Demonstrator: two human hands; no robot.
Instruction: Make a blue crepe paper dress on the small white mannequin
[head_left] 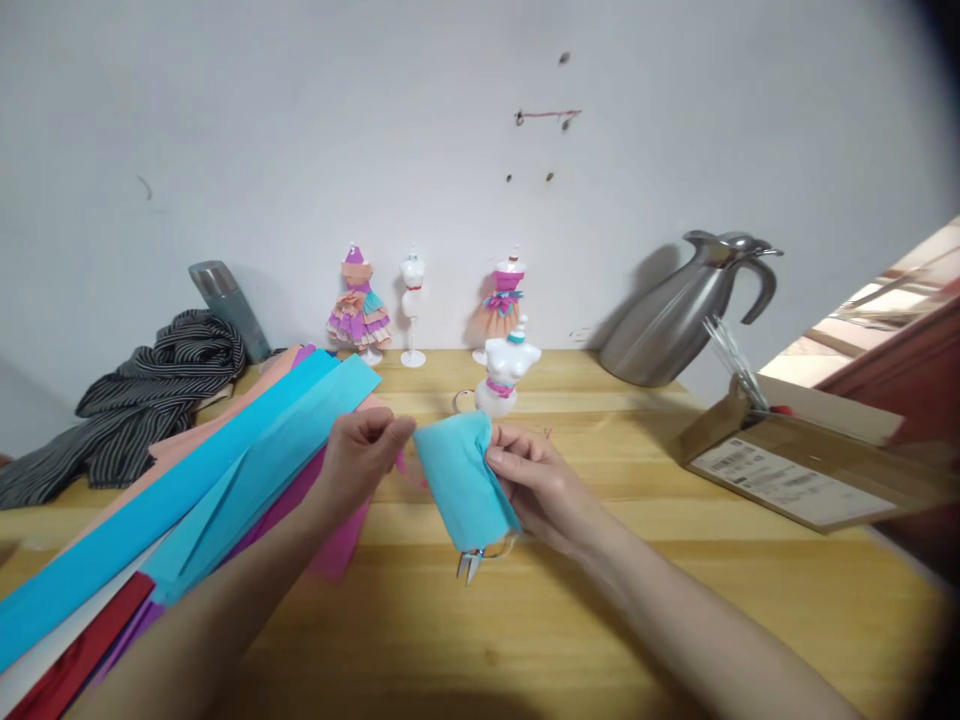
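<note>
My right hand (536, 480) pinches the gathered right edge of a light-blue piece of crepe paper (457, 480), thumb in front and fingers behind. The sheet hangs above the table, smooth on its left side and creased near the thumb. Just off its upper left corner, my left hand (367, 450) is closed in a pinch; what lies between its fingertips is too small to make out. Below the paper, the metal tips of scissors (469, 566) stick out, their handles mostly hidden. Behind it stands a white mini mannequin bust (512, 362) with a pink band at the waist.
Long crepe paper strips (187, 490) in several colours lie at the left, beside a striped cloth (157, 390) and a flask (229, 310). Small dressed mannequins (360, 315) and a bare one (412, 305) line the wall. A steel jug (675, 315) and cardboard box (795, 470) stand right.
</note>
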